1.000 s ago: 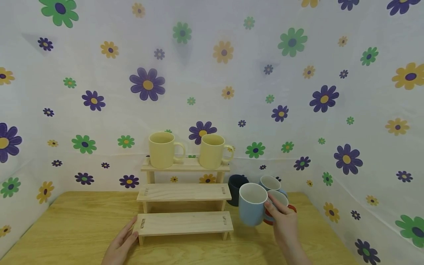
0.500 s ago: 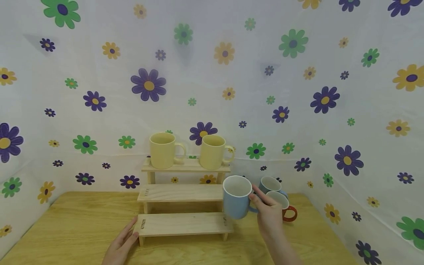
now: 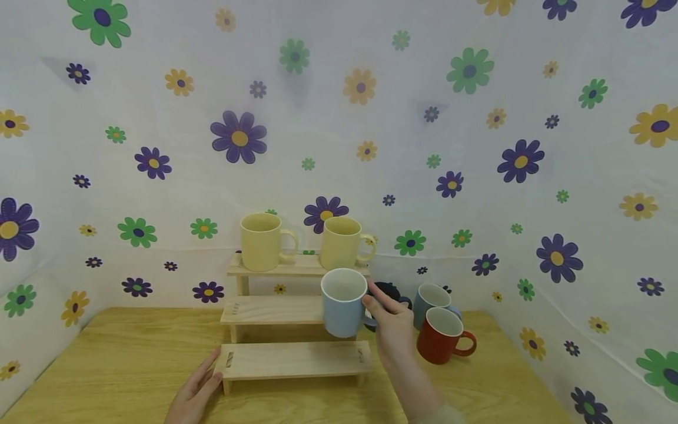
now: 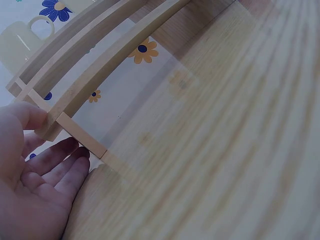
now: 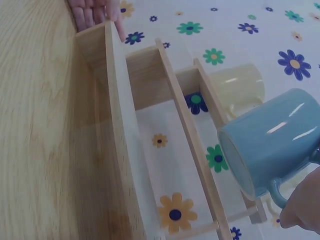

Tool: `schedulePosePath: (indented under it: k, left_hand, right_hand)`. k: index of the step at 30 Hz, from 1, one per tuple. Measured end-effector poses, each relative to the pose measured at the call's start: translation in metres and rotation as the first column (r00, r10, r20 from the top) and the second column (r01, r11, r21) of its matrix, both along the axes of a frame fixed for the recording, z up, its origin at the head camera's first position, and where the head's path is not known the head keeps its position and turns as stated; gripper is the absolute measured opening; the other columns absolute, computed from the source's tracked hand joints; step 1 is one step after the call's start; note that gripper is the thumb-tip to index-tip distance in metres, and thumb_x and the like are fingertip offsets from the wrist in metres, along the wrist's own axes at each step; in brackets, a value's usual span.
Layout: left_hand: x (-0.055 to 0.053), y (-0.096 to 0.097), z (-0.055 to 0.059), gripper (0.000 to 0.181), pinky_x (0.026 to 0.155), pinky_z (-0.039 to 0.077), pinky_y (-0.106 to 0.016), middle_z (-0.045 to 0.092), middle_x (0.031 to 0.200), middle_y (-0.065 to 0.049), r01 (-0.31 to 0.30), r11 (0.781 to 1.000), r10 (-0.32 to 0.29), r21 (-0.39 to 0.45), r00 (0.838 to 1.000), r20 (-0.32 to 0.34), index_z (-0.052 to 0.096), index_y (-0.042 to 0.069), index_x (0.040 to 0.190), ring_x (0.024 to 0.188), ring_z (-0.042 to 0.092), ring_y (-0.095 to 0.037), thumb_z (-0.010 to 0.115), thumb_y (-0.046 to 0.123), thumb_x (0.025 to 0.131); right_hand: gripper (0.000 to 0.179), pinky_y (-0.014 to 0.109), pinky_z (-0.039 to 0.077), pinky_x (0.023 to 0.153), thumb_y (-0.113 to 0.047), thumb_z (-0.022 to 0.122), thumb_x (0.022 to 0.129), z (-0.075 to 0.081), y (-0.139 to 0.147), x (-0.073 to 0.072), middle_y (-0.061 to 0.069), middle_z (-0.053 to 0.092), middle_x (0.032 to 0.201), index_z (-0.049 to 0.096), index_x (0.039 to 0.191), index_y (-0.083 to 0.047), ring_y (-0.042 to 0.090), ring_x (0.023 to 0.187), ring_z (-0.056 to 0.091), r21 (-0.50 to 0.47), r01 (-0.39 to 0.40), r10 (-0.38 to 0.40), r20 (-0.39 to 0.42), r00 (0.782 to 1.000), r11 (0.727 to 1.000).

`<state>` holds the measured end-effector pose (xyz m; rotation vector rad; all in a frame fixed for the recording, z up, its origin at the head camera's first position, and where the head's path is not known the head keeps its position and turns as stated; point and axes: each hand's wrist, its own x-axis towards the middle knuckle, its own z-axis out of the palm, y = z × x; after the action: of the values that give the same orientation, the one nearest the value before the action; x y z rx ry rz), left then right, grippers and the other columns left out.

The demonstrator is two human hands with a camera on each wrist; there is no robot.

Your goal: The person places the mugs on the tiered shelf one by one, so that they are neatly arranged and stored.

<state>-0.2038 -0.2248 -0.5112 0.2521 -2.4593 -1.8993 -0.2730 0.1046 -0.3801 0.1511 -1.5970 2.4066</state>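
Note:
My right hand [image 3: 394, 333] grips a light blue mug [image 3: 341, 315] by its handle, in the air before the right half of the middle shelf. In the right wrist view the mug [image 5: 270, 142] is tilted in the picture, its handle by the fingers. At the lower left, my left hand [image 3: 193, 388] holds the left end of the bottom step of a three-tier wooden shelf stand [image 3: 293, 359]. The left wrist view has the thumb at the board's end and curled fingers near the leg [image 4: 82, 135]. Two yellow mugs, one left [image 3: 259, 244] and one right [image 3: 339, 244], stand on top.
Right of the stand, on the wooden table [image 3: 508, 371], are a red mug [image 3: 436, 341], another blue mug [image 3: 424, 303] and a dark mug [image 3: 386, 288] partly behind my right hand. A white flower-printed cloth [image 3: 328, 118] surrounds the table.
My right hand has carried the light blue mug left and upward, from over the red mug to before the middle shelf. The red mug has come into full view. My left hand stays put.

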Motion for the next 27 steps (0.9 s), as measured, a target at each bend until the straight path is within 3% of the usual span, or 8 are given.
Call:
schedulePosePath:
  k: [3,10,14,20,27]
  left_hand:
    - [0.001,0.000,0.000,0.072,0.105,0.035,-0.053,0.024,0.151,-0.025,0.003,1.000,-0.003,-0.002,1.000,-0.010,0.027,0.009,0.152,0.133,0.031,-0.045,0.050,0.049,0.097]
    - [0.001,0.000,-0.001,0.069,0.104,0.037,-0.050,0.027,0.150,-0.025,0.008,1.000,-0.008,0.008,1.000,-0.025,0.027,0.008,0.151,0.133,0.034,-0.042,0.051,0.044,0.098]
    - [0.001,0.000,-0.001,0.070,0.104,0.037,-0.050,0.026,0.150,-0.023,0.002,1.000,-0.002,0.000,1.000,-0.021,0.028,0.008,0.151,0.133,0.034,-0.042,0.051,0.046,0.097]
    - [0.000,0.000,-0.001,0.069,0.105,0.036,-0.050,0.026,0.151,-0.023,0.002,1.000,-0.002,-0.010,1.000,-0.022,0.028,0.008,0.151,0.133,0.034,-0.041,0.050,0.045,0.098]
    - [0.000,0.000,-0.001,0.069,0.104,0.036,-0.050,0.024,0.151,-0.023,0.007,1.000,-0.007,-0.013,1.000,-0.028,0.027,0.007,0.151,0.133,0.034,-0.042,0.049,0.046,0.098]
  right_hand:
    - [0.036,0.039,0.036,0.107,0.002,0.070,0.084,0.003,-0.015,-0.004,0.011,0.066,0.116,0.062,0.118,0.007,0.021,0.119,0.055,-0.010,-0.007,0.007,-0.002,1.000,1.000]
    - [0.034,0.036,0.039,0.104,0.006,0.069,0.083,0.002,-0.046,-0.011,0.017,0.064,0.119,0.061,0.115,0.011,0.028,0.124,0.049,-0.044,-0.031,0.028,-0.060,0.998,0.999]
    - [0.033,0.030,0.048,0.094,0.005,0.072,0.081,0.001,-0.064,-0.016,0.016,0.066,0.114,0.064,0.113,0.011,0.024,0.113,0.057,-0.048,-0.032,0.029,-0.066,0.997,0.998]
    - [0.035,0.031,0.045,0.097,0.001,0.075,0.080,0.000,-0.085,-0.021,0.014,0.068,0.111,0.065,0.113,0.007,0.022,0.111,0.059,-0.044,-0.061,0.058,-0.063,0.996,0.997]
    - [0.035,0.037,0.041,0.102,-0.008,0.078,0.079,-0.002,-0.109,-0.025,0.010,0.069,0.110,0.070,0.112,0.001,0.022,0.114,0.058,0.024,-0.068,0.069,-0.062,0.996,0.997]
